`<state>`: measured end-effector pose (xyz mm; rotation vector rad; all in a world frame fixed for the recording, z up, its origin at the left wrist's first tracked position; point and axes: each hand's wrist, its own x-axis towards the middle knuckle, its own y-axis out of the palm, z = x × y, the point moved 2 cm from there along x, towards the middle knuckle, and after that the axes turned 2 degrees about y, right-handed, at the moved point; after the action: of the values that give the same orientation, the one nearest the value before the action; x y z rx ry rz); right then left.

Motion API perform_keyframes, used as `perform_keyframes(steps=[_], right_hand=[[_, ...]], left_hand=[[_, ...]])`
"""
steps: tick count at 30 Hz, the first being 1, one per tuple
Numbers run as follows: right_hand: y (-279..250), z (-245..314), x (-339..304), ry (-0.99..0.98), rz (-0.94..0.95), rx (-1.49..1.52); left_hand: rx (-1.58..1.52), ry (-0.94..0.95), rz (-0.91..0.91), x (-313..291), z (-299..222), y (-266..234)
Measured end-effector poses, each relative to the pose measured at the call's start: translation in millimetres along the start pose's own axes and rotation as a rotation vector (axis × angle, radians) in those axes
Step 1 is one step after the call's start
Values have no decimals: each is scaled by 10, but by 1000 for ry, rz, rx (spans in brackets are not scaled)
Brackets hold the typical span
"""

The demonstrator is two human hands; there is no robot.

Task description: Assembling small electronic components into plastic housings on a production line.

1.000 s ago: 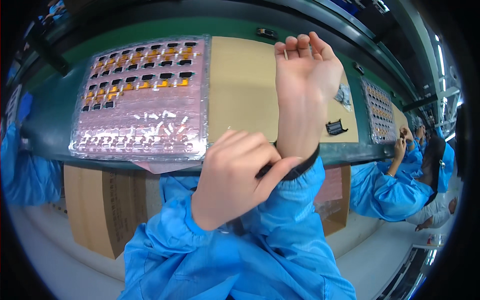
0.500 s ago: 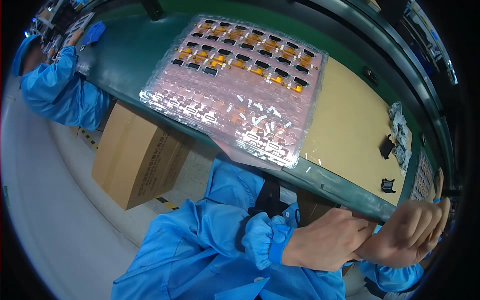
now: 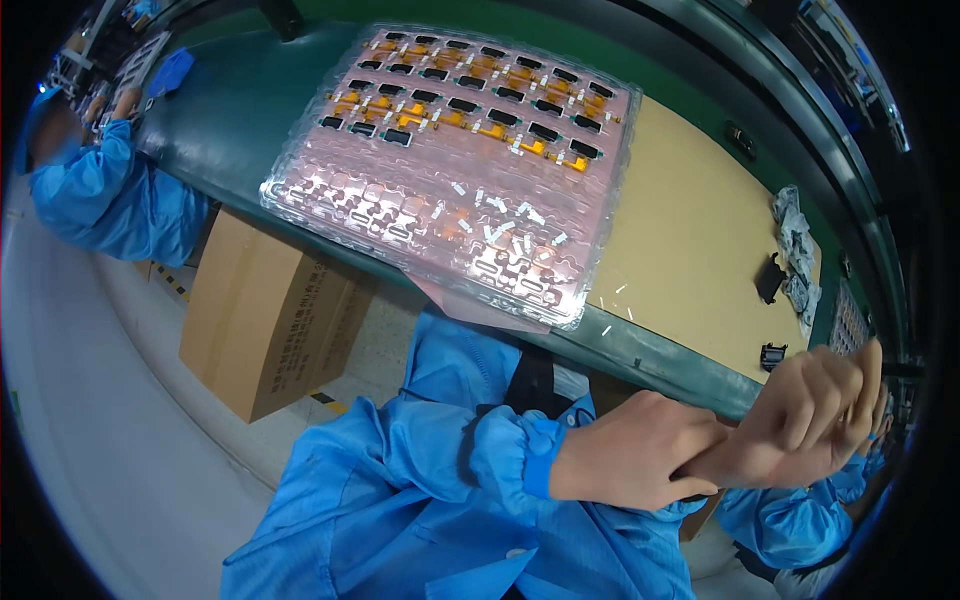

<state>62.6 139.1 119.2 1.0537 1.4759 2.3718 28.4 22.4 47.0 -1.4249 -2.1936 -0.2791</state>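
At the lower right my left hand [image 3: 635, 450] is wrapped round my right wrist, at the edge of the blue sleeve. My right hand [image 3: 815, 410] is raised there with its fingers curled in, and nothing shows in it. Both hands are off the bench, near its front edge. Beyond them lies a clear plastic tray [image 3: 330, 185] over a pink sheet. Rows of small black parts with orange flex cables [image 3: 497, 130] fill its far half. Small white strips [image 3: 490, 232] are scattered over its near right part.
Tan board [image 3: 690, 220] covers the green bench right of the tray. On it lie black plastic parts [image 3: 771, 279], crumpled clear plastic [image 3: 795, 240] and loose white strips. A cardboard box [image 3: 240, 320] stands below the bench. Co-workers in blue sit at far left [image 3: 120, 195] and right [image 3: 790, 520].
My two hands have shifted slightly up and left, my left still round my right wrist. The bench view has shifted left a little; the tray's contents look the same.
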Motion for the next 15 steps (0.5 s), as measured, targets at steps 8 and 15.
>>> perform_keyframes(steps=[8, 15], right_hand=[[-132, 91, 162, -651, -294, -987], [-747, -19, 171, -343, 138, -2428]], left_hand=[[-190, -347, 82, -237, 158, 45], [71, -449, 205, 138, 340, -165]])
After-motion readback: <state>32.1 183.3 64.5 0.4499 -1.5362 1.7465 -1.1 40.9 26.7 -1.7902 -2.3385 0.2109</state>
